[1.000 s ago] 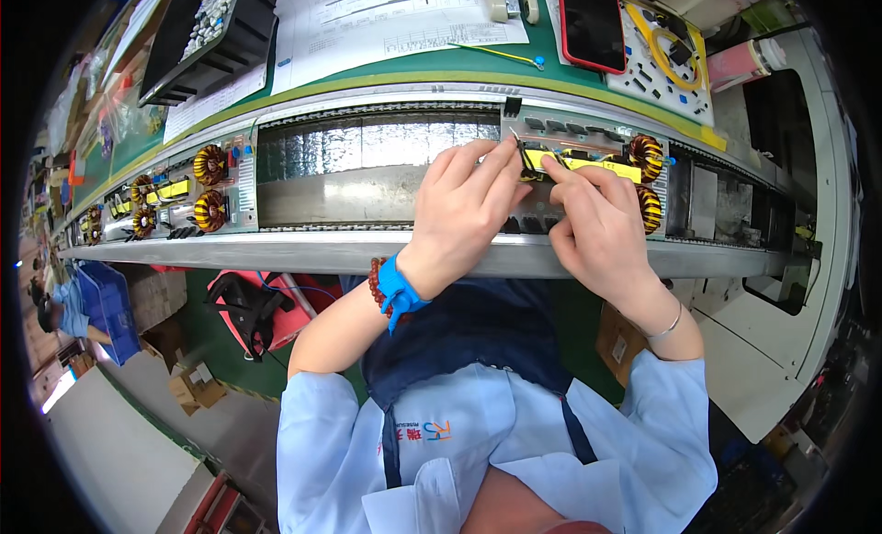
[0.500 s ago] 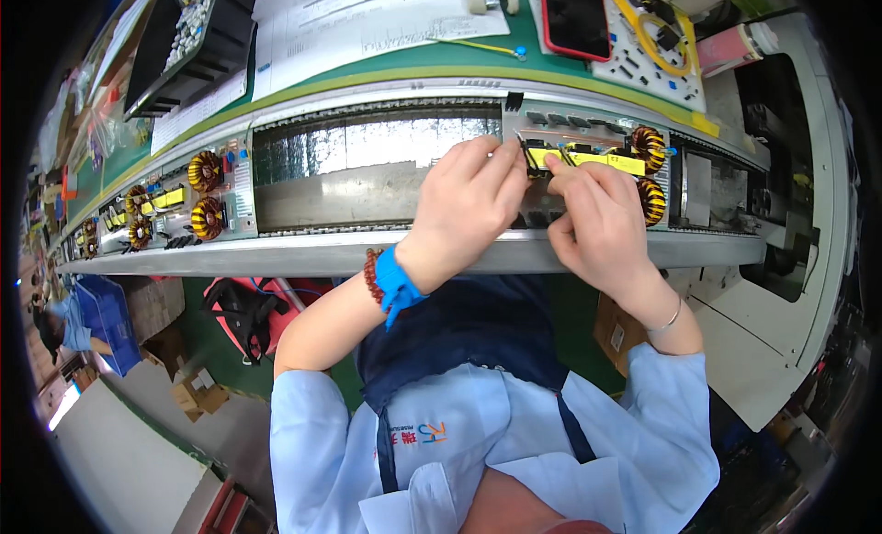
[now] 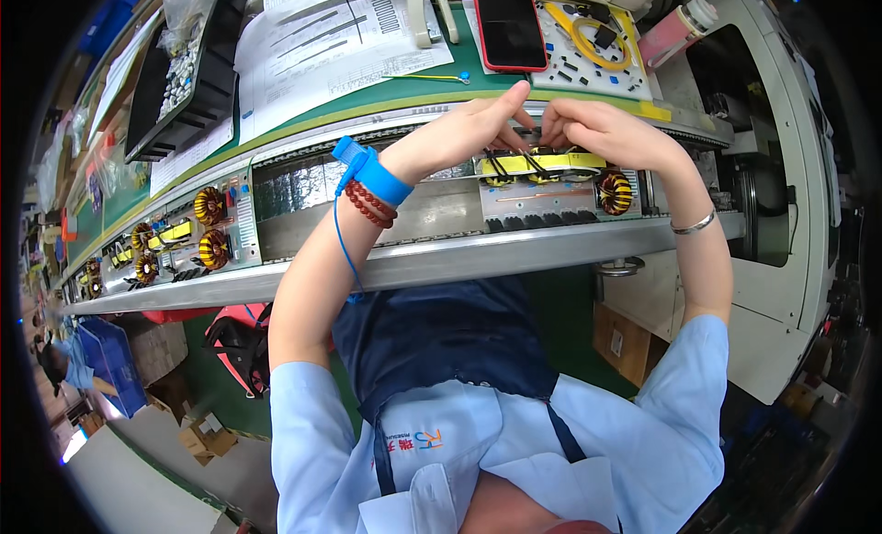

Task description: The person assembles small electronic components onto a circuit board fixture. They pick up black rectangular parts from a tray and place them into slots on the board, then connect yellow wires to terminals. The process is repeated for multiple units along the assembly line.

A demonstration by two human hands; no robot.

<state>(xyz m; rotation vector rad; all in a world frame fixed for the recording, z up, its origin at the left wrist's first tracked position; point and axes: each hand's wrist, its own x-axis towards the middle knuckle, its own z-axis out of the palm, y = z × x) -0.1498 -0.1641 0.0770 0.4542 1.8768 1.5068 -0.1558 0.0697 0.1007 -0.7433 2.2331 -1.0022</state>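
My left hand (image 3: 459,137) reaches over the left part of a green circuit board (image 3: 560,202), its fingers apart at the far edge of a row of yellow-taped transformers (image 3: 581,161). Thin black leads lie under its fingertips. From the other side my right hand (image 3: 614,133) bends over the same row, fingers curled close together; anything between their tips is hidden. A black-and-yellow wound toroid coil (image 3: 614,193) stands on the board below my right hand. My left wrist wears a blue strap (image 3: 382,178) with a cord.
The board sits on a metal-railed conveyor (image 3: 413,249). Further left on it is another board with coils (image 3: 213,249). Behind the rail are a black bin (image 3: 197,98), papers (image 3: 322,61), a red-edged phone (image 3: 510,29), a parts tray (image 3: 588,61) and a pink bottle (image 3: 675,33).
Both hands have moved to the far side of the transformer row, the forearms stretching further forward. The left fingers have spread. The view has shifted, so the bench items appear further left.
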